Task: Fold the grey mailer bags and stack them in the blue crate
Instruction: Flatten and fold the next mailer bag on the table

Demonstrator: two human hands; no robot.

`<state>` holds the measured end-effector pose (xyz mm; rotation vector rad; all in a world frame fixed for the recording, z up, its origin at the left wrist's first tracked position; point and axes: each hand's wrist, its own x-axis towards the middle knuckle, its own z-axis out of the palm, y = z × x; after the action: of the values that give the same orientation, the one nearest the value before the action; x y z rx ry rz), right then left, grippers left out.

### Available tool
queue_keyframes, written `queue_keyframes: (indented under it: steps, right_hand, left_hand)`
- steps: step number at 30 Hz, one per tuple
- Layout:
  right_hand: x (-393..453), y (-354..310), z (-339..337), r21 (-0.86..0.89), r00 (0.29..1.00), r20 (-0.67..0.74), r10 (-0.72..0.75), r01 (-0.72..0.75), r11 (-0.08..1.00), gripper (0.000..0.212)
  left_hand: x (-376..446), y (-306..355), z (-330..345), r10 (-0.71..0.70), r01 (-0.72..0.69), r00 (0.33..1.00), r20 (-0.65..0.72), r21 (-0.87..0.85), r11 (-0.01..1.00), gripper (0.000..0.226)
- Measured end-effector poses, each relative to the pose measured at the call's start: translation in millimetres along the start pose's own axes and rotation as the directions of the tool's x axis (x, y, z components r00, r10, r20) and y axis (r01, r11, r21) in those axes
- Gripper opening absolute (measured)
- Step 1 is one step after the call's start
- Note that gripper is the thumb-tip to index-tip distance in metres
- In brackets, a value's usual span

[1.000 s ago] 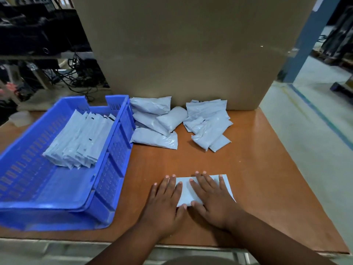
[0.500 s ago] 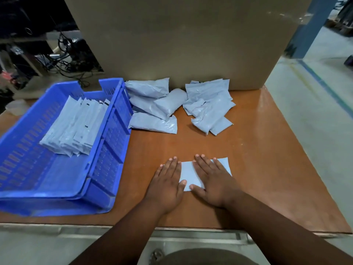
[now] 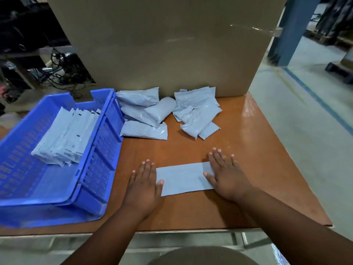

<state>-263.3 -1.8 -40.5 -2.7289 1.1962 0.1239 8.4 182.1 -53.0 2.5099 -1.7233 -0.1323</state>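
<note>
A smooth, glossy brown worktop (image 3: 248,142) stands before a tall plain cardboard box (image 3: 162,44), with a pale concrete floor beyond. Near the front edge a flat grey bag (image 3: 184,177), thin matte plastic folded into a long strip, lies between two flat palms. The left hand (image 3: 143,185) presses its near end with straight fingers; the right hand (image 3: 226,175) presses the other end, fingers spread, grasping nothing. Beyond the hands, two loose heaps of crumpled, puffy bags (image 3: 168,114) wait unfolded. Left of the left hand, a slotted blue crate (image 3: 91,188) already holds a leaning row of folded bags (image 3: 65,136). The job looks roughly half done.
</note>
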Motion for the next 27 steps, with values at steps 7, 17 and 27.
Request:
queue_keyframes:
  steps: [7, 17, 27]
  right_hand:
    - [31, -75, 16, 0.054, 0.943, 0.001, -0.332, 0.331, 0.942, 0.069]
    - [22, -45, 30, -0.002, 0.970, 0.019, -0.242, 0.242, 0.970, 0.081]
    - [6, -5, 15, -0.035, 0.992, 0.083, -0.091, 0.094, 0.995, 0.090]
  left_hand:
    - [20, 69, 19, 0.220, -0.222, 0.975, -0.036, -0.110, 0.969, 0.069]
    - [18, 30, 36, 0.229, -0.229, 0.972, 0.049, -0.003, 0.973, 0.071]
    - [9, 8, 21, 0.138, -0.138, 0.984, 0.112, -0.011, 0.990, 0.095]
